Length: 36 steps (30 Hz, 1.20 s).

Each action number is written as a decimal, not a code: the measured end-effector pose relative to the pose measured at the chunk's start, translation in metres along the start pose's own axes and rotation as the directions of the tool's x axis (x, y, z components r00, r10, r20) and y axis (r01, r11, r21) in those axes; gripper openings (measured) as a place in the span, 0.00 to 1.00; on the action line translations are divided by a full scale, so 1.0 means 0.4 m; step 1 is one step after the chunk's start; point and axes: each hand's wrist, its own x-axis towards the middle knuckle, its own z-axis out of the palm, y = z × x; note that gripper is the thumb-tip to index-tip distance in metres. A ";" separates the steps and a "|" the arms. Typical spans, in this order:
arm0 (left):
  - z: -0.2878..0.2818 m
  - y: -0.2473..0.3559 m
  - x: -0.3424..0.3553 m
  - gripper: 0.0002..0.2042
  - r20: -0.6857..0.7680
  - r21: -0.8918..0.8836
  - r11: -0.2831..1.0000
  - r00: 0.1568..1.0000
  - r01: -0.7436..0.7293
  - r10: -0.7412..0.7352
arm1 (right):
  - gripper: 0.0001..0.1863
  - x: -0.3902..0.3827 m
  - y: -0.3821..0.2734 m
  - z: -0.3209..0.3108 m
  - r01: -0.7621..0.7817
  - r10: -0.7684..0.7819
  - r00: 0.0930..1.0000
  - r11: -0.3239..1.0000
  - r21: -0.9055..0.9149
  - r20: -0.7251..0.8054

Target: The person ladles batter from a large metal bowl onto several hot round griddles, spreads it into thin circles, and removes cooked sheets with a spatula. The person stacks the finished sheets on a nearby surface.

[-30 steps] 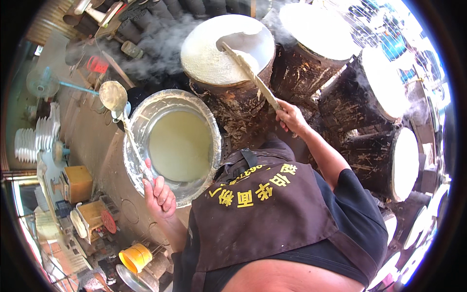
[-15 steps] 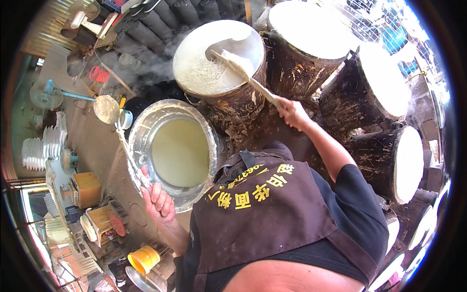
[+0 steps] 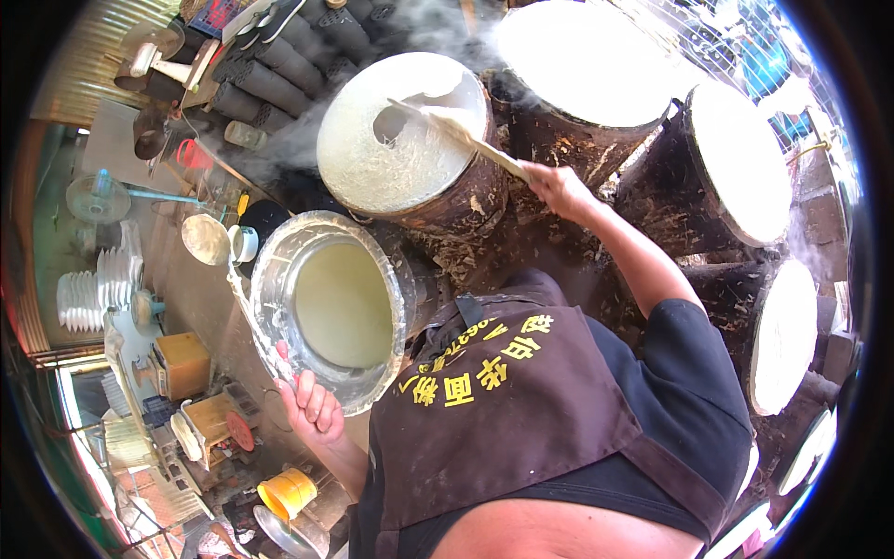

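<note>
My right hand (image 3: pixel 562 193) grips a long, flat paddle (image 3: pixel 473 142). Its far part lies across the mouth of a steaming, dark-sided drum (image 3: pixel 466 200), over thick white batter (image 3: pixel 368 154) with a round grey patch in it. Down at the left, curled fingers of my left hand (image 3: pixel 315 407) close round the handle of a long-handled ladle (image 3: pixel 205 239). The ladle's pale, batter-coated bowl is held out beyond the tub's left side. Beside that handle stands a wide tub (image 3: pixel 270 247) of milky, pale green liquid (image 3: pixel 345 306).
More white-topped dark drums (image 3: pixel 559 149) curve round the right side. Stacked black perforated cylinders (image 3: pixel 279 70) are at the back left. A small white cup (image 3: pixel 244 243) is near the ladle bowl. A yellow bucket (image 3: pixel 287 494) and wooden boxes (image 3: pixel 182 363) are at the lower left.
The whole view has shifted slightly. The paddle now lies further across the drum, and the grey patch looks smaller and rounder. My left hand keeps the ladle in about the same place.
</note>
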 end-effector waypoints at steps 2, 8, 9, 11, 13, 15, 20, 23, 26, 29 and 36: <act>0.013 -0.013 0.004 0.26 -0.005 0.010 1.000 1.000 -0.002 0.002 | 0.21 0.085 0.031 -0.006 0.132 -0.135 0.988 0.990 -0.043 -0.071; 0.036 -0.044 0.007 0.26 -0.033 0.025 1.000 0.999 -0.007 0.008 | 0.22 0.090 0.067 0.011 0.370 -0.387 0.916 0.917 -0.146 -0.104; 0.035 -0.049 0.008 0.26 -0.036 0.023 1.000 0.999 -0.011 0.012 | 0.21 0.107 0.075 0.010 0.347 -0.366 0.924 0.924 -0.161 -0.112; 0.051 -0.061 0.009 0.26 -0.046 0.004 1.000 0.999 0.001 0.000 | 0.20 0.162 0.082 0.000 0.295 -0.318 0.940 0.940 -0.170 -0.125; 0.066 -0.070 0.010 0.26 -0.056 -0.005 1.000 0.998 0.010 -0.010 | 0.18 0.260 0.073 -0.006 0.354 -0.390 0.898 0.915 -0.194 -0.203; 0.082 -0.076 0.030 0.27 -0.063 -0.006 0.999 0.997 0.035 -0.035 | 0.19 0.353 0.040 -0.028 0.224 -0.266 0.954 0.940 -0.259 -0.139; 0.094 -0.086 0.030 0.28 -0.047 0.032 0.998 0.998 0.050 -0.049 | 0.21 0.368 -0.077 0.014 0.038 -0.046 0.998 0.982 -0.187 -0.040; 0.066 -0.076 -0.001 0.28 -0.068 0.034 0.998 0.996 0.052 -0.050 | 0.23 0.190 -0.033 0.090 0.380 -0.371 0.873 0.924 -0.034 -0.317; 0.067 -0.085 0.001 0.21 -0.147 0.009 1.000 0.989 0.019 -0.017 | 0.29 0.047 -0.028 0.109 0.075 -0.069 0.922 0.997 0.001 -0.380; 0.057 -0.081 0.012 0.21 -0.154 0.012 0.997 0.986 0.072 -0.069 | 0.27 0.136 -0.032 0.105 -0.155 0.128 0.969 0.981 -0.114 -0.213; 0.040 -0.058 0.121 0.17 0.070 0.020 0.914 0.911 0.406 -0.406 | 0.23 0.391 0.013 0.178 0.269 -0.313 0.909 0.945 -0.185 -0.276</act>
